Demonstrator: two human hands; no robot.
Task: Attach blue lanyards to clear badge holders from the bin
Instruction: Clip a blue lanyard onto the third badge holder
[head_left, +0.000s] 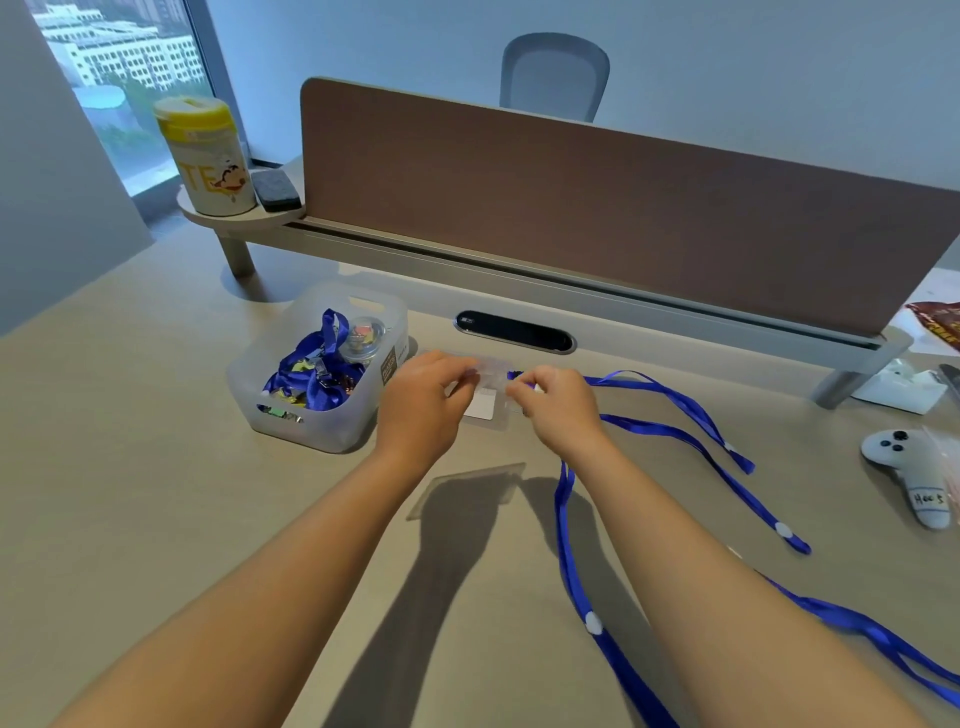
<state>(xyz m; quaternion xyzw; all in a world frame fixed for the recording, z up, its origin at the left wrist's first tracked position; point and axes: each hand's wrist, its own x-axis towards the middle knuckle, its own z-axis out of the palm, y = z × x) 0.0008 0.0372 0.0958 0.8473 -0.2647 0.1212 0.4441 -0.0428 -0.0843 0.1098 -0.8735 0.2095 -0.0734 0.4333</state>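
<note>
My left hand (423, 397) pinches the top left of a clear badge holder (485, 402) with a white card inside, held just above the desk. My right hand (558, 402) grips the clip end of a blue lanyard (670, 428) at the holder's top right edge; its straps trail right across the desk. A second clear badge holder (467, 491) lies flat on the desk below my hands. The translucent bin (317, 434) at the left holds more blue lanyards (317, 382) and small items.
Another blue lanyard (587, 597) runs toward the front, a further one (883, 639) lies at the right. A white game controller (914, 478) sits at the right. A brown divider panel (571, 202), a canister (205, 156) on a shelf and a cable slot (514, 332) stand behind.
</note>
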